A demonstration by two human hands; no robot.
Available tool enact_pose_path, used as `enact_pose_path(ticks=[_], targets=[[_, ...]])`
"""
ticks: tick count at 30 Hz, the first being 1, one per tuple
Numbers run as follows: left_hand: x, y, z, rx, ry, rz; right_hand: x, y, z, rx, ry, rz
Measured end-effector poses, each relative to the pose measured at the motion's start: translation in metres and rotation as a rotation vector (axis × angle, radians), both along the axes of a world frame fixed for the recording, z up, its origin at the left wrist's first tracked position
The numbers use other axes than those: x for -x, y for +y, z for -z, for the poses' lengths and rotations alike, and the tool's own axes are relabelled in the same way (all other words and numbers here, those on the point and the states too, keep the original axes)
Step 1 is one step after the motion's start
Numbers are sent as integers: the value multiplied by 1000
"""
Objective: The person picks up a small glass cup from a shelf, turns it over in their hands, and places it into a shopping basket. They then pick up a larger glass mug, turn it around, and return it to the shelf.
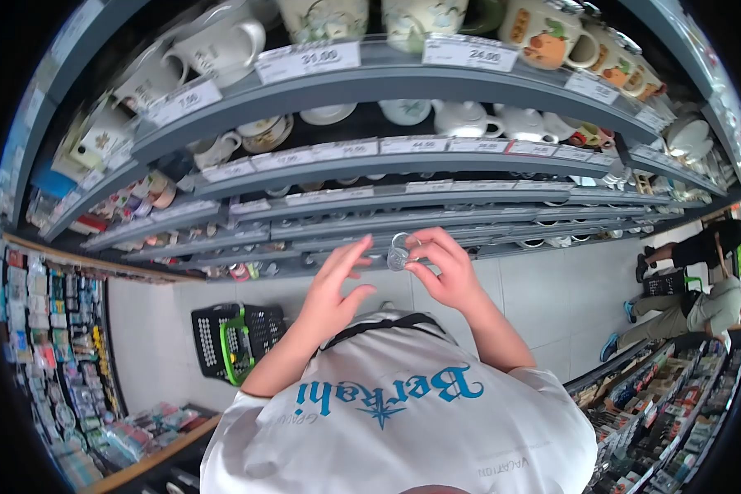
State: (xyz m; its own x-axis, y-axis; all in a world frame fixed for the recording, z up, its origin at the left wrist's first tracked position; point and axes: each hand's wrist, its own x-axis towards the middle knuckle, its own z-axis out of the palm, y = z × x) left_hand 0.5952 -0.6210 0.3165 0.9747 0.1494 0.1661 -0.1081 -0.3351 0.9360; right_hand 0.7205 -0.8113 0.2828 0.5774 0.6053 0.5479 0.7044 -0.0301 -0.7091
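Clearly the small metal ring [398, 251] sits pinched in the right hand [446, 272], just right of the left hand [336, 280], whose spread fingers hover empty beside it.

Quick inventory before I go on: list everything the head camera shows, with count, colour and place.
small round object: one, silver, pinched in the right hand's fingers before the shelves
shelves: several tiers, grey, across the top, with white price tags
mugs and teapots: many, mostly white and cream, on the upper tiers
shopping basket: one, black with green handles, on the floor at left
other people: two, crouched at far right
T-shirt: one, white with blue lettering, bottom centre
left hand: open, beside the object
right hand: holds the object
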Motion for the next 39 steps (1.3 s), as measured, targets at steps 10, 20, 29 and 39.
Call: enact_pose_path(ticks=[10, 20, 29, 39], targets=[[14, 6, -3, 231, 56, 38, 11, 40, -33, -41, 195, -291], [39, 16, -23, 608, 11, -26, 13, 74, -35, -145, 398, -586], [66, 30, -43, 608, -65, -146, 34, 115, -51, -154, 775, -834], [98, 67, -47, 290, -111, -228, 68, 162, -57, -160, 471, -765]])
